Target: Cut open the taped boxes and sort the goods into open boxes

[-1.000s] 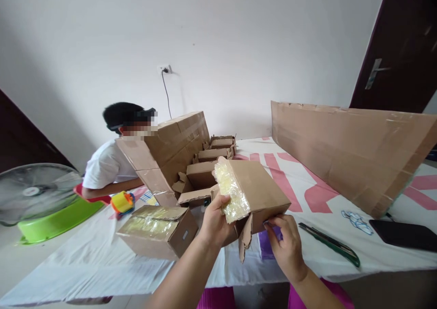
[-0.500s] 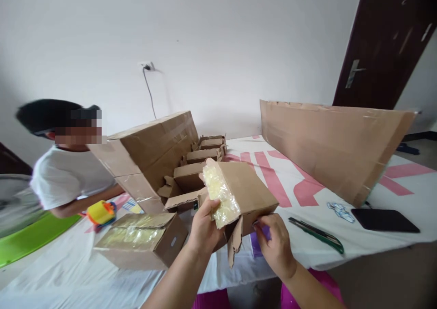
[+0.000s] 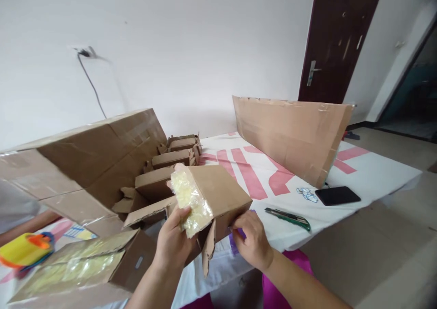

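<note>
A small cardboard box (image 3: 220,188) is held up off the table, tilted, with clear tape over yellowish material on its left side and a loose flap (image 3: 209,250) hanging down. My left hand (image 3: 175,238) is closed around that taped side, thumb in front. At the box's right end my right hand (image 3: 253,241) is closed in a pinch against the cardboard; what its fingertips hold is hidden. Below that hand a bit of something purple (image 3: 235,245) shows. Another cardboard box (image 3: 131,268), with a taped yellowish top and a small white label, rests at the lower left.
Several open boxes (image 3: 170,159) stand in a row beside a large carton (image 3: 99,154). A tall cardboard panel (image 3: 290,136) stands at the back right. A green utility knife (image 3: 288,219) and black phone (image 3: 337,195) lie rightward. Another person's arm (image 3: 30,227) is near a yellow-orange toy (image 3: 25,250).
The view has swung right, so everything sits further left and the other person is mostly out of frame. Both hands keep their hold on the box.
</note>
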Available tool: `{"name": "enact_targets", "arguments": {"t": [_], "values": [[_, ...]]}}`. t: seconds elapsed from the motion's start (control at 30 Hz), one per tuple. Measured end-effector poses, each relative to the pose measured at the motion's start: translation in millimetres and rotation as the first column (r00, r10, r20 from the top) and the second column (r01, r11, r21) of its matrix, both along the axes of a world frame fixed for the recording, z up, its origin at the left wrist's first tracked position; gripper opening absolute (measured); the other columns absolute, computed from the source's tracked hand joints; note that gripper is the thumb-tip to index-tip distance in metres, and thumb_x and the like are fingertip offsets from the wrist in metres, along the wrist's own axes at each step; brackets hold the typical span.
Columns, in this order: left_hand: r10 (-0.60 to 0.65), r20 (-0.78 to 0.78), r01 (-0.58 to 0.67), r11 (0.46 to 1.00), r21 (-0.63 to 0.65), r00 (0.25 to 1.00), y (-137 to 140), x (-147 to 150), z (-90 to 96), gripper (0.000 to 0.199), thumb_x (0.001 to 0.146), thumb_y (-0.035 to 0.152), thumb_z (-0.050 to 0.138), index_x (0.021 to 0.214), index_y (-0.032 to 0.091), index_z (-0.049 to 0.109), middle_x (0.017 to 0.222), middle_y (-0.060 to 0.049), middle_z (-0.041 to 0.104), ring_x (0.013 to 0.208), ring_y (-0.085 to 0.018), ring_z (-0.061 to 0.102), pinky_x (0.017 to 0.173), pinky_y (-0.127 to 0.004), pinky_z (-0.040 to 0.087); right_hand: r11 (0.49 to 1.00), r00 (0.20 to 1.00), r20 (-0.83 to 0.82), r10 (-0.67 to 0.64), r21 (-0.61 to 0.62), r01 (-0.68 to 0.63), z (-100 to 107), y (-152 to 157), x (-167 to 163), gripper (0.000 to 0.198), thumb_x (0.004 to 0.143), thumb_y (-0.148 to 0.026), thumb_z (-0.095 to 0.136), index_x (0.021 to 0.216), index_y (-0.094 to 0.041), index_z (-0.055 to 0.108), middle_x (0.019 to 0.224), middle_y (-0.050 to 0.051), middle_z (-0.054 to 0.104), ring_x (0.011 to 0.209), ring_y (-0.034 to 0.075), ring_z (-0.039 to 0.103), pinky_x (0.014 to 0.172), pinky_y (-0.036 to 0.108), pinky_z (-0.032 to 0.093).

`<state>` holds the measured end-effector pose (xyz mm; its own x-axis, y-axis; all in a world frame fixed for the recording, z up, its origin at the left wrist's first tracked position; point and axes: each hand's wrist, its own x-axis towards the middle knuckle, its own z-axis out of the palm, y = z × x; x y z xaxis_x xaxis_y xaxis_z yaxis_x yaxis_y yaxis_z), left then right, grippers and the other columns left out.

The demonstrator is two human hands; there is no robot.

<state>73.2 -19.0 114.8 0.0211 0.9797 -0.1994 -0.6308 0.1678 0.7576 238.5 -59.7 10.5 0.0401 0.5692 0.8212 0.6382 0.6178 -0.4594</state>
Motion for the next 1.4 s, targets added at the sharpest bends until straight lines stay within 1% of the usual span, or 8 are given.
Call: {"name": "enact_targets", "arguments": {"t": [0.23, 0.4, 0.57, 0.8, 0.97, 1.13, 1.3, 1.4], "values": [[0.097, -0.040, -0.098, 0.994, -0.037, 0.995, 1, -9, 0.3, 0.048, 0.076, 0.002, 0.048, 0.119, 0.017, 0.064, 0.076, -0.003, 0.075, 0.059, -0.017, 0.071, 0.052, -0.021, 0.060, 0.932, 0.977, -0.166, -0.137, -0.354, 0.071, -15, 3, 92, 0.007, 0.085, -0.025, 0.059, 0.082, -0.020, 0.063, 0.078, 0.000, 0.067, 0.074, 0.016, 0.065, 0.070, 0.029, 0.054], [0.118, -0.101, -0.128, 0.988, -0.092, 0.988, -1, -20, 0.0, 0.049, 0.075, 0.003, 0.051, 0.120, 0.019, 0.064, 0.078, -0.001, 0.075, 0.058, -0.017, 0.071, 0.053, -0.022, 0.061, 0.609, 0.779, -0.138, -0.611, -0.711, 0.352, -38, 20, 231, 0.023, 0.094, -0.036, 0.060, 0.102, -0.015, 0.064, 0.097, 0.003, 0.067, 0.081, 0.015, 0.065, 0.073, 0.034, 0.056], [0.080, -0.089, -0.087, 0.994, -0.069, 0.993, 0, -19, -9.8, 0.049, 0.075, 0.002, 0.051, 0.119, 0.019, 0.065, 0.078, -0.003, 0.075, 0.061, -0.019, 0.072, 0.054, -0.024, 0.062, 0.248, 0.648, 0.073, -0.758, -0.887, 0.390, -64, 18, 295, 0.029, 0.094, -0.036, 0.061, 0.115, -0.017, 0.062, 0.114, 0.006, 0.065, 0.094, 0.019, 0.065, 0.080, 0.037, 0.057], [0.029, -0.120, -0.036, 0.998, -0.058, 0.992, -3, -19, -7.3, 0.054, 0.069, 0.004, 0.055, 0.120, 0.019, 0.064, 0.081, -0.004, 0.076, 0.066, -0.021, 0.073, 0.058, -0.026, 0.062, 0.056, 0.617, 0.256, -0.744, -0.897, 0.439, -81, 22, 300, 0.029, 0.094, -0.037, 0.060, 0.116, -0.019, 0.062, 0.119, 0.007, 0.064, 0.101, 0.020, 0.064, 0.086, 0.041, 0.055], [-0.055, -0.170, 0.062, 0.998, 0.034, 0.984, -8, -31, -10.9, 0.061, 0.059, 0.011, 0.071, 0.119, 0.018, 0.063, 0.081, -0.005, 0.075, 0.066, -0.025, 0.073, 0.055, -0.029, 0.060, 0.089, 0.587, 0.295, -0.754, -0.840, 0.536, -70, 16, 284, 0.030, 0.091, -0.031, 0.060, 0.116, -0.013, 0.059, 0.122, 0.016, 0.059, 0.112, 0.030, 0.059, 0.095, 0.054, 0.047], [-0.217, -0.409, 0.311, 0.933, 0.180, 0.886, -12, -62, -14.8, 0.033, 0.063, 0.019, 0.079, 0.096, 0.017, 0.072, 0.076, -0.006, 0.074, 0.059, -0.022, 0.069, 0.054, -0.028, 0.056, 0.389, 0.724, 0.135, -0.676, -0.769, 0.507, -53, 16, 255, 0.037, 0.081, -0.030, 0.059, 0.112, -0.011, 0.058, 0.132, 0.028, 0.047, 0.129, 0.044, 0.043, 0.106, 0.061, 0.032], [0.211, -0.785, 0.492, 0.677, 0.547, 0.583, -8, -75, -13.4, 0.015, 0.080, 0.017, 0.070, 0.091, 0.019, 0.079, 0.096, -0.013, 0.077, 0.096, -0.029, 0.071, 0.090, -0.040, 0.056, 0.627, 0.922, -0.215, -0.321, -0.778, 0.037, -37, 18, 192, 0.056, 0.086, -0.067, 0.039, 0.105, -0.018, 0.060, 0.105, 0.016, 0.068, 0.090, 0.029, 0.068, 0.081, 0.044, 0.055], [0.591, -0.626, 0.509, 0.381, 0.772, 0.509, -2, -74, -25.1, 0.025, 0.091, 0.019, 0.058, 0.108, 0.023, 0.075, 0.108, -0.012, 0.075, 0.110, -0.028, 0.067, 0.097, -0.046, 0.053, 0.565, 0.763, -0.642, 0.076, -0.603, -0.563, -21, 7, 143, 0.075, 0.088, -0.078, 0.024, 0.135, -0.023, 0.045, 0.122, 0.015, 0.064, 0.092, 0.026, 0.069, 0.072, 0.041, 0.057]]}}
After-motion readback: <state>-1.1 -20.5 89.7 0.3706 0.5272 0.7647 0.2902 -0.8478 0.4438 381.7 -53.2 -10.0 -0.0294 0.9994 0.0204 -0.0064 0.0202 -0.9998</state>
